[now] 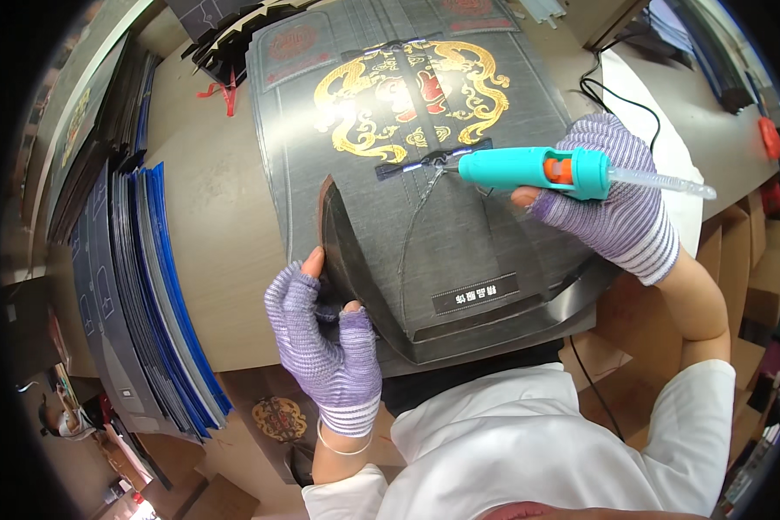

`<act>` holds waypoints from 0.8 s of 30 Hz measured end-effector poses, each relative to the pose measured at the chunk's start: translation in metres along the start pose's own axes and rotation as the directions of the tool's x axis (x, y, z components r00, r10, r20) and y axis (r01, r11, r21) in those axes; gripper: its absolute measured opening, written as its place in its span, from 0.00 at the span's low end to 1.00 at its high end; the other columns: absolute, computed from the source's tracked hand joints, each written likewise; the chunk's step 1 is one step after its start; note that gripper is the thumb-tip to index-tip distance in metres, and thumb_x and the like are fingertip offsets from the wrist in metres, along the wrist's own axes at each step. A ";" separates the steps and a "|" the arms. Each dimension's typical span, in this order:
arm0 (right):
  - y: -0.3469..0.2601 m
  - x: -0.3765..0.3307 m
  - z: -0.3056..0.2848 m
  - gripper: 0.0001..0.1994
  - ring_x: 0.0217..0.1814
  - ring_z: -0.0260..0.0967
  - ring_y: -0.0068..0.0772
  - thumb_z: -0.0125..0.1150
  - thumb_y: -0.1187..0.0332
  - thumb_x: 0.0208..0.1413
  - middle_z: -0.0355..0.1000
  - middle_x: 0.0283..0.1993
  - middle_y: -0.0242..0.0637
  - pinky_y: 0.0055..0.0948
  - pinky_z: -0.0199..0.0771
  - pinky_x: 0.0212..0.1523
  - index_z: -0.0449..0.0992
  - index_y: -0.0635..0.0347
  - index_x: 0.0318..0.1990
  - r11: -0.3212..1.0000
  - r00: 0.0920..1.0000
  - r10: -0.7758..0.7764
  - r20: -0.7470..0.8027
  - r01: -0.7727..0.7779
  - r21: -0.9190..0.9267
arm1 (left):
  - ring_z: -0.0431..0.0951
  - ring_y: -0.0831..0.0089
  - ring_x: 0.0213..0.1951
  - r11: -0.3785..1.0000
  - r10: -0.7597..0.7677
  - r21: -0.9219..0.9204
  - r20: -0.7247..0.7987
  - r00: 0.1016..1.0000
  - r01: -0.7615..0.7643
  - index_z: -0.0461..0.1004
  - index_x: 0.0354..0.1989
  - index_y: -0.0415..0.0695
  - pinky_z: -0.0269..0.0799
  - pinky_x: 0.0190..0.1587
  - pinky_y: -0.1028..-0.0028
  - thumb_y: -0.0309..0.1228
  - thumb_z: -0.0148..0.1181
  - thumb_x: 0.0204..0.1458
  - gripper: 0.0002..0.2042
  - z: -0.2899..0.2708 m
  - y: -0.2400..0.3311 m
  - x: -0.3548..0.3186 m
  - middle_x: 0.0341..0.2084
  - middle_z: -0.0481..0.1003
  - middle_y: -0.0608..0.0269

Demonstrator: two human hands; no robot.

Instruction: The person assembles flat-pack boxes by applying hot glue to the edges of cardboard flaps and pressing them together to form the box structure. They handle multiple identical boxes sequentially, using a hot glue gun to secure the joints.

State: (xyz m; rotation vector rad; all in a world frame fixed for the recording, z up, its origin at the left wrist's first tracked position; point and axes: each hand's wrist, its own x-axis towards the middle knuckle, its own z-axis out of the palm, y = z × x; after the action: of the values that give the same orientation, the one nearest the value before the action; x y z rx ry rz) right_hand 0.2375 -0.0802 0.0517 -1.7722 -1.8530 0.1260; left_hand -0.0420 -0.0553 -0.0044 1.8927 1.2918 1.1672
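A dark grey printed cardboard sheet (364,208) lies in front of me, with gold dragons and red marks on its upper part. My left hand (325,347), in a purple striped fingerless glove, pinches the raised side flap (342,247) at its left edge. In my right hand (611,195), gloved alike, is a teal glue gun (503,166) with an orange part in its body. A translucent glue stick (663,180) sticks out of its back end. The gun's nozzle points left, just above the sheet near a dark printed knot; whether it touches cannot be told.
Stacks of dark and blue-edged sheets (160,286) stand along the table's left side. Black folded pieces (225,43) and a red ribbon (227,94) lie at the far left. A black cable (641,108) runs over a white surface at the right. Cardboard boxes (767,286) are below on the right.
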 end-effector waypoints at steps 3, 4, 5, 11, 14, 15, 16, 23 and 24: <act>0.010 0.001 0.000 0.19 0.22 0.70 0.37 0.77 0.52 0.44 0.72 0.22 0.39 0.32 0.68 0.24 0.80 0.59 0.29 0.996 0.999 0.013 -0.034 -0.009 0.093 | 0.70 0.72 0.41 0.999 0.011 0.048 0.048 0.999 -0.013 0.73 0.57 0.40 0.69 0.40 0.75 0.25 0.65 0.48 0.24 -0.002 0.003 0.004 0.46 0.70 0.59; 0.012 0.000 -0.001 0.18 0.22 0.70 0.37 0.77 0.53 0.44 0.72 0.21 0.38 0.32 0.67 0.24 0.80 0.58 0.29 0.994 0.998 0.016 -0.054 -0.010 0.106 | 0.71 0.70 0.41 0.998 0.011 0.057 0.062 0.998 -0.014 0.74 0.57 0.41 0.69 0.41 0.74 0.25 0.65 0.47 0.25 -0.002 0.004 0.006 0.46 0.70 0.58; 0.013 -0.002 -0.002 0.17 0.22 0.69 0.36 0.77 0.54 0.44 0.72 0.21 0.38 0.32 0.67 0.24 0.80 0.58 0.30 0.993 0.997 0.019 -0.074 -0.010 0.119 | 0.71 0.69 0.42 0.998 0.010 0.065 0.076 0.997 -0.015 0.74 0.57 0.41 0.70 0.43 0.73 0.25 0.66 0.46 0.25 -0.001 0.006 0.008 0.46 0.70 0.58; 0.014 -0.007 0.006 0.16 0.24 0.70 0.36 0.77 0.54 0.44 0.73 0.23 0.35 0.33 0.69 0.28 0.81 0.55 0.30 0.994 0.984 -0.106 -0.147 0.105 -0.012 | 0.71 0.59 0.46 0.974 0.097 0.176 0.256 0.962 -0.145 0.77 0.54 0.41 0.70 0.51 0.66 0.22 0.65 0.43 0.24 0.002 0.018 0.020 0.46 0.71 0.54; 0.007 -0.008 0.007 0.16 0.26 0.72 0.37 0.77 0.54 0.44 0.74 0.25 0.35 0.34 0.70 0.30 0.82 0.55 0.31 0.993 0.984 -0.114 -0.134 0.109 -0.042 | 0.71 0.58 0.45 0.939 0.207 0.207 0.296 0.933 -0.274 0.78 0.53 0.43 0.70 0.50 0.65 0.21 0.63 0.43 0.24 0.011 0.016 0.025 0.46 0.72 0.53; 0.009 -0.008 0.009 0.16 0.25 0.72 0.38 0.76 0.53 0.45 0.74 0.25 0.35 0.34 0.69 0.29 0.82 0.55 0.31 0.990 0.977 -0.138 -0.161 0.136 -0.027 | 0.70 0.58 0.45 0.928 0.226 0.221 0.308 0.924 -0.300 0.78 0.53 0.43 0.70 0.50 0.64 0.21 0.63 0.43 0.23 0.013 0.016 0.026 0.46 0.72 0.53; 0.008 -0.008 0.010 0.17 0.26 0.72 0.38 0.76 0.53 0.45 0.74 0.25 0.36 0.34 0.69 0.29 0.82 0.55 0.31 0.992 0.980 -0.126 -0.153 0.124 -0.018 | 0.70 0.58 0.44 0.916 0.244 0.234 0.320 0.915 -0.326 0.78 0.53 0.43 0.69 0.49 0.64 0.21 0.63 0.43 0.23 0.014 0.016 0.027 0.45 0.72 0.53; 0.009 -0.009 0.011 0.17 0.24 0.72 0.38 0.74 0.52 0.47 0.74 0.23 0.36 0.35 0.69 0.27 0.82 0.56 0.31 0.995 0.989 -0.081 -0.127 0.087 0.042 | 0.69 0.59 0.42 0.887 0.256 0.291 0.337 0.906 -0.359 0.79 0.50 0.44 0.67 0.48 0.63 0.21 0.62 0.42 0.22 0.022 0.015 0.026 0.42 0.72 0.54; 0.011 -0.008 0.010 0.17 0.24 0.72 0.39 0.74 0.52 0.47 0.73 0.22 0.36 0.35 0.69 0.26 0.82 0.56 0.31 0.993 0.985 -0.108 -0.132 0.113 0.032 | 0.69 0.59 0.42 0.888 0.254 0.287 0.342 0.905 -0.358 0.79 0.50 0.44 0.67 0.48 0.63 0.21 0.62 0.42 0.22 0.022 0.015 0.026 0.41 0.72 0.54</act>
State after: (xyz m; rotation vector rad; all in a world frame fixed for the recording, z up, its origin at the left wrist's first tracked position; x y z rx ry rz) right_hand 0.2426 -0.0835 0.0356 -1.6075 -1.8370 0.0041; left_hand -0.0116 -0.0359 0.0064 2.4976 1.1044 0.7867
